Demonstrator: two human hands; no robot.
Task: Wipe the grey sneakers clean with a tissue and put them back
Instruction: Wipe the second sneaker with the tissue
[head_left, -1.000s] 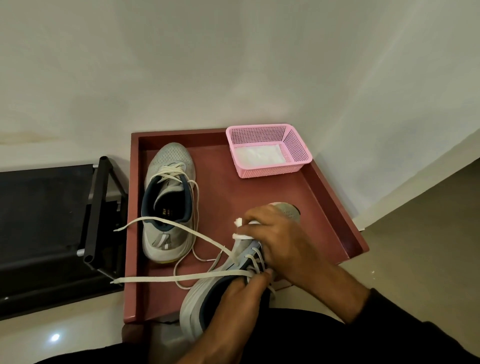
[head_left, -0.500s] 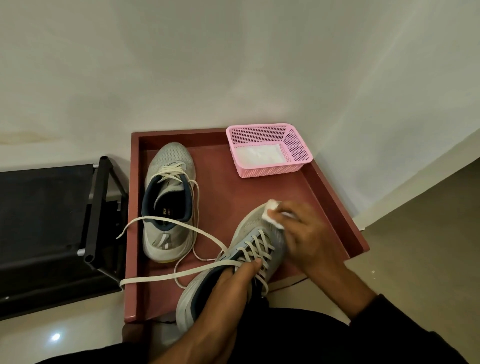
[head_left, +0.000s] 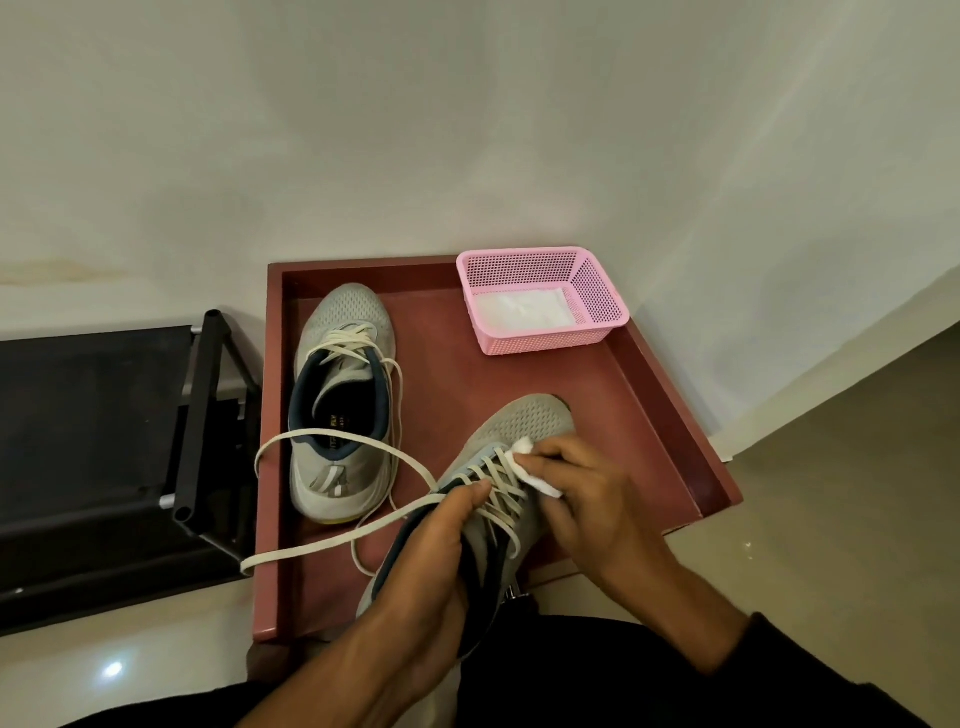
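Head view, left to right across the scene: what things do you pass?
Black rack → grey sneaker lying on the tray → sneaker held by the left hand → tissue in the right hand → red tray's right wall.

Two grey sneakers: one (head_left: 343, 400) at nine o'clock on the tray, one (head_left: 524, 431) held at six. Two hands. One tissue (head_left: 530, 467). One pink basket (head_left: 597, 296) at one o'clock. One red tray (head_left: 670, 395).
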